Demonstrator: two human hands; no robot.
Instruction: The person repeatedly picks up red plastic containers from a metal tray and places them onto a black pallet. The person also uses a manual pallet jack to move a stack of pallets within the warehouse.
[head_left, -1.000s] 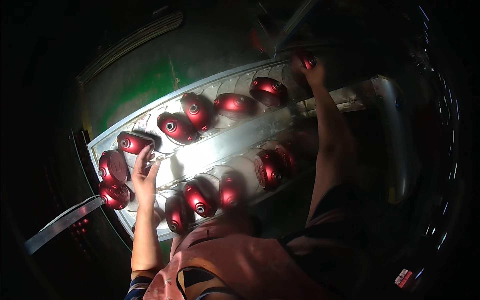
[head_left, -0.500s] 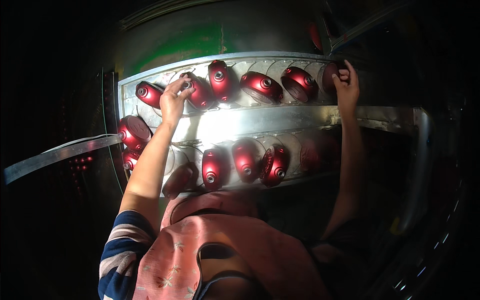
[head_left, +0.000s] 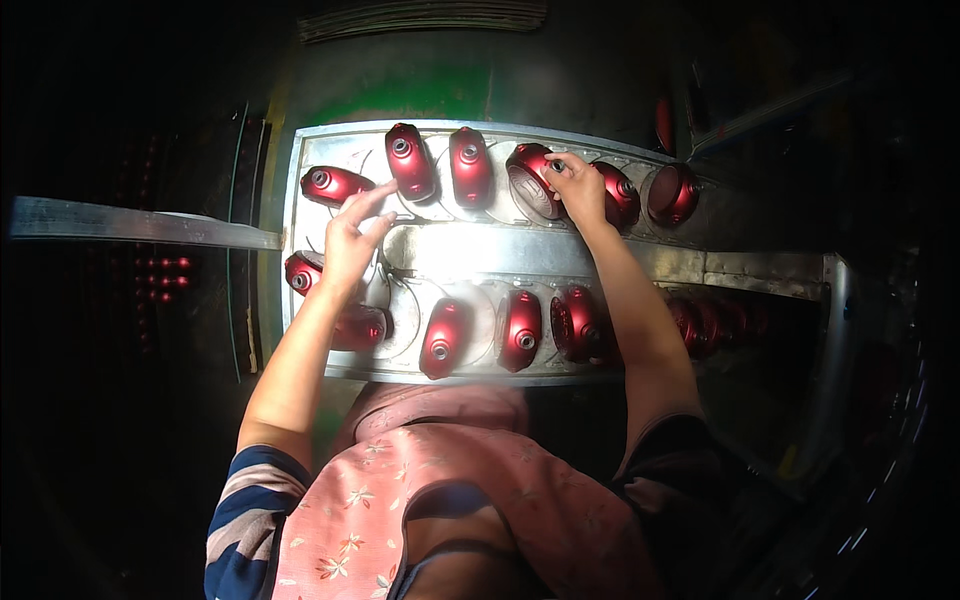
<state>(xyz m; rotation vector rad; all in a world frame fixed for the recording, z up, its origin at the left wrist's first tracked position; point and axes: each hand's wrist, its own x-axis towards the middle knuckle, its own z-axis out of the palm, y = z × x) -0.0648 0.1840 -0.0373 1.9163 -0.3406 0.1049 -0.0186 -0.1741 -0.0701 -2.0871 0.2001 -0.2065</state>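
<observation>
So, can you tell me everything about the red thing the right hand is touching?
The red thing is squat and rounded, with a smooth sheen like painted metal. It sits tilted in the far row on the long metal table, showing a flatter, darker face with a pattern. A small round grey fitting is on its upper right. The right hand touches it there; I can't tell how firmly.

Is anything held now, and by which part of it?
Right hand: fingers at the metal fitting of a red part; firm hold unclear. Left hand: nothing held.
</observation>
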